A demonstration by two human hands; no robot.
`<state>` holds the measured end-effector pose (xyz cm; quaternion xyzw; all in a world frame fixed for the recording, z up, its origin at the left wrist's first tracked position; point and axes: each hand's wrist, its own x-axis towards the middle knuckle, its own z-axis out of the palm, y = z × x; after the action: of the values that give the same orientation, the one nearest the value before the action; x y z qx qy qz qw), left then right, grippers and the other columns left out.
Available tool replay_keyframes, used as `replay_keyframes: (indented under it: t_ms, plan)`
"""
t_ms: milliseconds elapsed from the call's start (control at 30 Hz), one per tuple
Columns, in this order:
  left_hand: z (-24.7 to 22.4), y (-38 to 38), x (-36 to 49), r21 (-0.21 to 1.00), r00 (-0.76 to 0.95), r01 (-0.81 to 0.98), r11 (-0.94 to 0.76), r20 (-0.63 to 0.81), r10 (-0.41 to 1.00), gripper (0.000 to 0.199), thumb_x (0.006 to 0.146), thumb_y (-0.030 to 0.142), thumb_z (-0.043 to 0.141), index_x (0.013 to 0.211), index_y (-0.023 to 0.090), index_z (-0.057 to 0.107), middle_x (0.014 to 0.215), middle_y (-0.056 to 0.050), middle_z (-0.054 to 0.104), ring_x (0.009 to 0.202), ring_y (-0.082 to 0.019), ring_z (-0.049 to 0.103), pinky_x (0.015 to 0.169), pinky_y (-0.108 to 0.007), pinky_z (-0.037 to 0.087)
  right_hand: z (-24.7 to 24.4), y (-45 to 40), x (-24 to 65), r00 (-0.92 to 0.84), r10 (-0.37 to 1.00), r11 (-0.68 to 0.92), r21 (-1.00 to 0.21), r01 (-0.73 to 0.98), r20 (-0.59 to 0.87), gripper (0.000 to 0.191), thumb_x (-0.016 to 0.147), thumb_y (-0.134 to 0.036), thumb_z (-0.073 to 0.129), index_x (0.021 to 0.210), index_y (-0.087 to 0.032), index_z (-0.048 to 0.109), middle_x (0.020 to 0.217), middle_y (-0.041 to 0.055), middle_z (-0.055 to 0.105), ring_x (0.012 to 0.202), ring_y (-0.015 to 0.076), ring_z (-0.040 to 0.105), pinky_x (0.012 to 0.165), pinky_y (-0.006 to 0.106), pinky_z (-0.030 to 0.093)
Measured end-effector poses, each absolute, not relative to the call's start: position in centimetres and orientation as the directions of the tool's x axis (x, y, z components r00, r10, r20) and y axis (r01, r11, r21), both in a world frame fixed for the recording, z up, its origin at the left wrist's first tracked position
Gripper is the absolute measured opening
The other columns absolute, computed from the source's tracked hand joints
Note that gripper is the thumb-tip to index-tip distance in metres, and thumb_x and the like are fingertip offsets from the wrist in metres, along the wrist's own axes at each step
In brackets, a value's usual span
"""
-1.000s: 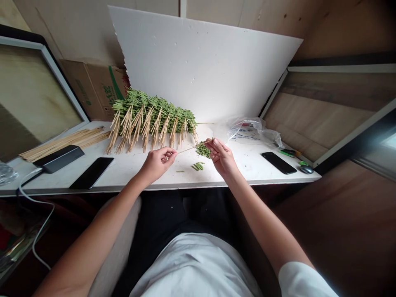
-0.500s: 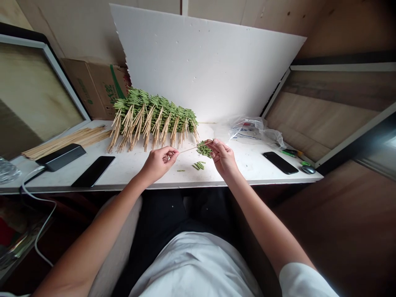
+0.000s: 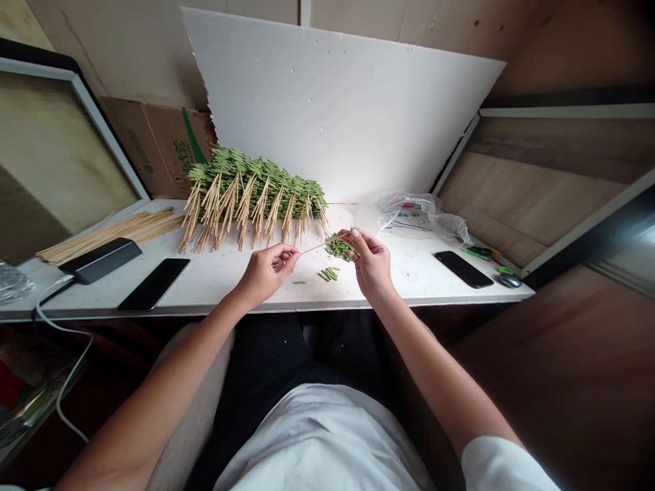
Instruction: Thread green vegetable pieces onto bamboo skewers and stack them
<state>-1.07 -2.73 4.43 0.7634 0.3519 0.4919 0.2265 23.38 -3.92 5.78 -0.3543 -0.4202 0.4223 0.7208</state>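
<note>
My left hand [image 3: 270, 271] is closed on a thin wooden skewer [image 3: 313, 248], which slants up to the right above the tabletop. My right hand [image 3: 370, 264] pinches around the skewer's far end; whether a bean piece sits between those fingers is too small to tell. Under and behind the skewer lies a small heap of cut green bean pieces [image 3: 338, 248], partly covered by my right hand. A few more bean pieces [image 3: 329, 273] lie nearer the front edge. Behind my left hand stands a stack of filled skewers [image 3: 266, 184], green bean pieces at the back and bare sticks toward me.
Bare skewers [image 3: 123, 228] lie at left, beside a black device [image 3: 105, 260] with a white cable and a black phone [image 3: 155, 284]. At right are a clear plastic bag [image 3: 424, 213], another phone [image 3: 464, 269] and a computer mouse [image 3: 510, 279]. A white board [image 3: 348, 109] leans behind.
Both hands keep their grip on the skewer. My left hand has shifted very slightly to the right, and the fingers of my right hand have turned a little around the skewer's end.
</note>
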Motion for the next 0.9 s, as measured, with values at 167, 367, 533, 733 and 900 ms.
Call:
replay_keyframes:
  t_ms: [167,367,533,733,900]
  plan:
    - [4.6,-2.6,-1.3,0.731,0.256,0.285,-0.62,0.566,0.784,0.039,0.098,0.054,0.067,0.107,0.017,0.075,0.084,-0.006,0.073,0.074,-0.018,0.072,0.072,-0.029,0.062,6.2,-4.1,23.7,0.301,0.896,0.402,-0.884,-0.237,0.327,0.044,0.071,-0.056,0.093,0.099,-0.024,0.08,0.103,0.0077,0.084,0.107,0.0288,0.078,0.069,0.032,0.059]
    - [4.5,-2.4,-1.5,0.741,0.264,0.28,-0.61,0.551,0.791,0.04,0.098,0.055,0.067,0.107,0.017,0.074,0.083,-0.007,0.073,0.075,-0.019,0.072,0.072,-0.03,0.063,6.4,-3.8,24.4,0.294,0.912,0.372,-0.877,-0.304,0.285,0.049,0.065,-0.054,0.098,0.1,-0.025,0.08,0.104,0.0069,0.083,0.109,0.0282,0.077,0.071,0.032,0.06]
    - [4.4,-2.0,-1.7,0.753,0.257,0.279,-0.595,0.539,0.802,0.04,0.097,0.054,0.069,0.107,0.016,0.074,0.085,-0.007,0.074,0.077,-0.019,0.072,0.072,-0.03,0.063,6.2,-3.3,25.0,0.268,0.925,0.359,-0.856,-0.371,0.271,0.047,0.062,-0.048,0.101,0.1,-0.026,0.081,0.103,0.0051,0.083,0.108,0.0254,0.078,0.068,0.028,0.059]
    - [3.7,-0.9,-2.5,0.759,0.255,0.317,-0.568,0.509,0.822,0.04,0.097,0.054,0.069,0.107,0.015,0.074,0.088,-0.009,0.075,0.079,-0.02,0.074,0.073,-0.03,0.063,4.2,-1.4,27.0,0.219,0.941,0.291,-0.947,-0.138,0.258,0.047,0.062,-0.046,0.1,0.098,-0.022,0.084,0.094,0.0065,0.084,0.086,0.0222,0.078,0.059,0.027,0.054]
    - [2.9,0.4,-3.3,0.726,0.248,0.395,-0.562,0.505,0.827,0.041,0.095,0.055,0.069,0.105,0.016,0.075,0.087,-0.009,0.076,0.076,-0.02,0.073,0.072,-0.03,0.061,1.7,0.4,29.7,0.146,0.932,0.259,-0.891,0.372,0.331,0.028,0.068,-0.044,0.093,0.078,-0.02,0.085,0.076,0.0068,0.082,0.071,0.0235,0.074,0.062,0.031,0.056]
